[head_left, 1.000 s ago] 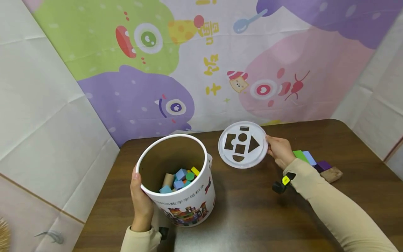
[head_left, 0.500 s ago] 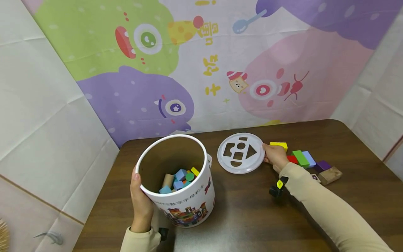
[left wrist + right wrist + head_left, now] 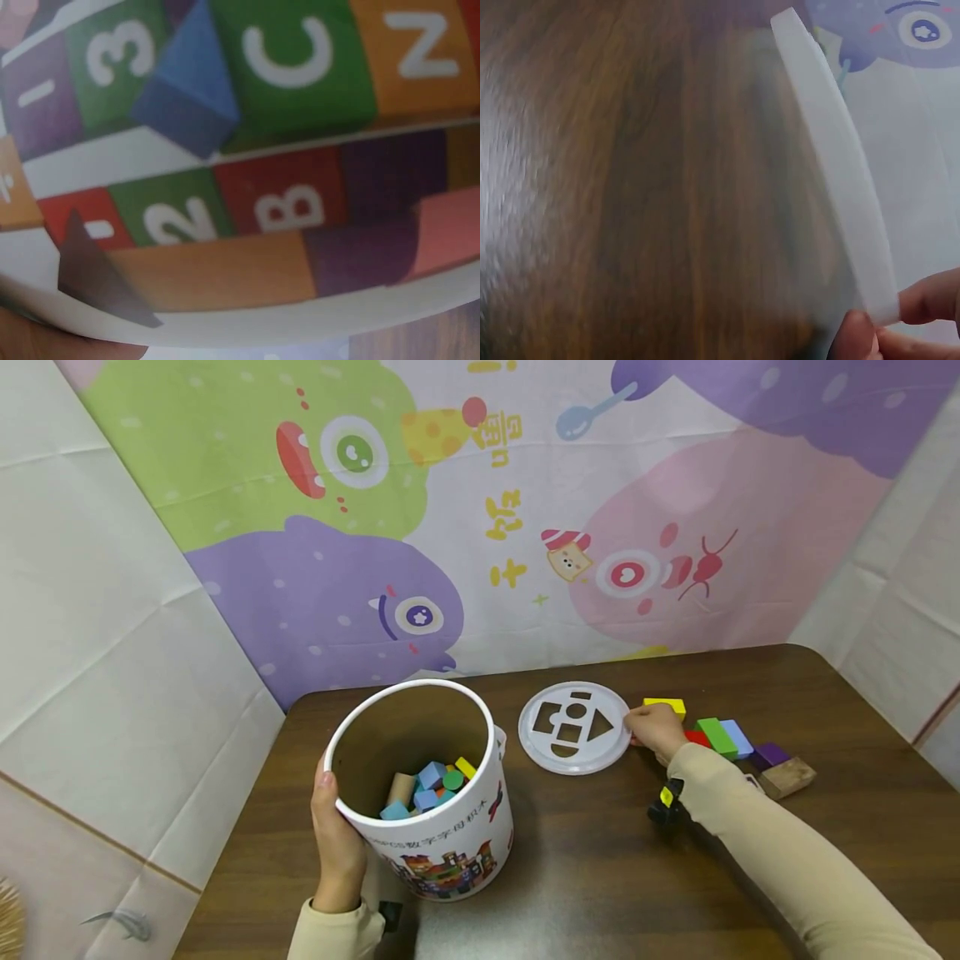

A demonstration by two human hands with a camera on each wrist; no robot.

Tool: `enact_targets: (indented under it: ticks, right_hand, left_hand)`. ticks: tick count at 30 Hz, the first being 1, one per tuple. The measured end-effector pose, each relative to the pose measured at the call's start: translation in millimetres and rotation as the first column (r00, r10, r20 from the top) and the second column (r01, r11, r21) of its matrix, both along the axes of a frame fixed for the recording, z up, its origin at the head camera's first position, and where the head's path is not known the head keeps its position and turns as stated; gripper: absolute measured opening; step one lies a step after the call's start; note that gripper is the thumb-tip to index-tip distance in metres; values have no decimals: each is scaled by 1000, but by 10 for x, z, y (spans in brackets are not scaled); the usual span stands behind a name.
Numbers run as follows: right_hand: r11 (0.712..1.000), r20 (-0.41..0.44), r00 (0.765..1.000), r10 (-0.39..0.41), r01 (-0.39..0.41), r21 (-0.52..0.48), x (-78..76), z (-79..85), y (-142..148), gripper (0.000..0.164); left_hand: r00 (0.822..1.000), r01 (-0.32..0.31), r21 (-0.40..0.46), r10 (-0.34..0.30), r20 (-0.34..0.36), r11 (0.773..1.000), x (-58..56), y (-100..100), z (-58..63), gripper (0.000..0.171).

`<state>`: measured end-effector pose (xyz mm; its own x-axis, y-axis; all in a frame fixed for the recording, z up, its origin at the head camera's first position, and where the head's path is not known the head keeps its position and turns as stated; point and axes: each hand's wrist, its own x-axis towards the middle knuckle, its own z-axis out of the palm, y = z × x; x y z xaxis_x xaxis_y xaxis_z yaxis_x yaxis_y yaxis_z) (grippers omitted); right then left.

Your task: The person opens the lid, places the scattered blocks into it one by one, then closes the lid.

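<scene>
A white bucket [image 3: 442,852] with printed pictures stands on the table, tilted in view, coloured blocks [image 3: 431,777] lying at its bottom. My left hand [image 3: 337,852] grips its left side, thumb over the rim; the left wrist view is filled by the bucket's printed wall [image 3: 292,135]. To the right, a round white lid [image 3: 592,755] with cut-out shapes lies flat, low at the table. My right hand [image 3: 660,728] pinches its right edge. In the right wrist view, thumb and fingers meet on the lid's edge [image 3: 840,157].
Right of and behind the right hand lie a yellow block [image 3: 665,705], a partly hidden red block [image 3: 697,739], a green block [image 3: 716,738], a light blue block [image 3: 738,738], a purple block [image 3: 771,755] and a wooden block [image 3: 787,777]. A cartoon-printed cloth [image 3: 525,635] hangs behind the table [image 3: 585,860].
The right hand has lowered the lid from a raised, tilted position to lie flatter at the table, uncovering the yellow and red blocks. The left hand and bucket have not moved.
</scene>
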<state>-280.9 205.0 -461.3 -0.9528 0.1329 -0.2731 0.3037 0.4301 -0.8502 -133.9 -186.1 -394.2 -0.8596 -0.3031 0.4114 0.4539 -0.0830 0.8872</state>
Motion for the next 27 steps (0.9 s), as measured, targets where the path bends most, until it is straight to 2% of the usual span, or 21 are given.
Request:
enact_targets:
  ticks: [5, 10, 13, 18, 21, 27]
  right_hand:
    - [993, 19, 999, 37, -38, 110, -4, 4, -11, 45]
    - [985, 12, 998, 56, -57, 163, -1, 17, -26, 41]
    - [970, 2, 997, 81, -79, 231, 6, 30, -26, 38]
    - [925, -10, 991, 137, -124, 359, 1, 37, -10, 36]
    - [910, -7, 988, 152, -137, 391, -6, 30, -9, 38]
    - [906, -8, 987, 163, -146, 396, -5, 21, -18, 39]
  left_hand:
    - [1000, 12, 9, -12, 2, 1000, -3, -4, 3, 53]
    - [1000, 6, 13, -6, 4, 1000, -2, 1, 2, 54]
    - [1000, -3, 8, 3, 3, 1000, -2, 1, -6, 54]
    - [1000, 1, 14, -2, 9, 1000, -2, 5, -11, 55]
    - [1000, 4, 12, -4, 14, 1000, -5, 3, -10, 55]
    - [1000, 24, 20, -25, 2, 1000, -5, 0, 5, 54]
